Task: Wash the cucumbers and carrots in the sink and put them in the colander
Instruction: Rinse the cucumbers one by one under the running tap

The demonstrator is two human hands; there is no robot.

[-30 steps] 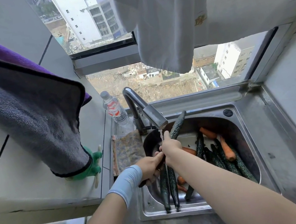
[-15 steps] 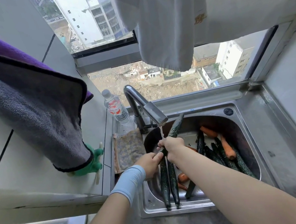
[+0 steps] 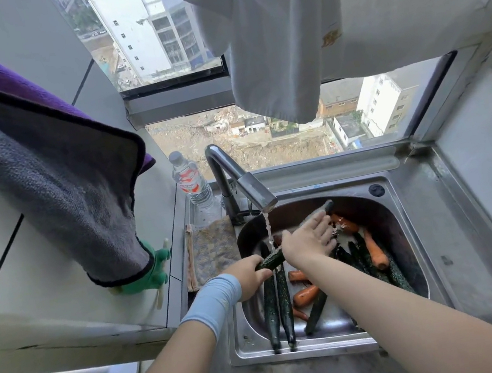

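A long dark green cucumber (image 3: 273,259) lies slanted across the steel sink (image 3: 410,225), under the thin water stream from the faucet (image 3: 248,186). My left hand (image 3: 250,276) grips its near end. My right hand (image 3: 308,239) lies over its middle with the fingers wrapped loosely around it; its far tip sticks out beyond the fingers. Several more cucumbers (image 3: 270,307) and orange carrots (image 3: 305,295) lie in the basin. No colander is in view.
A plastic water bottle (image 3: 190,182) stands left of the faucet. A brown dishcloth (image 3: 212,250) lies on the sink's left ledge. A grey and purple towel (image 3: 44,171) hangs at left, a white cloth (image 3: 273,38) overhead. A green glove (image 3: 151,269) lies on the counter.
My right hand has slid along the cucumber from near my left hand toward its far end, and its fingers have loosened. The left hand keeps its grip on the near end.
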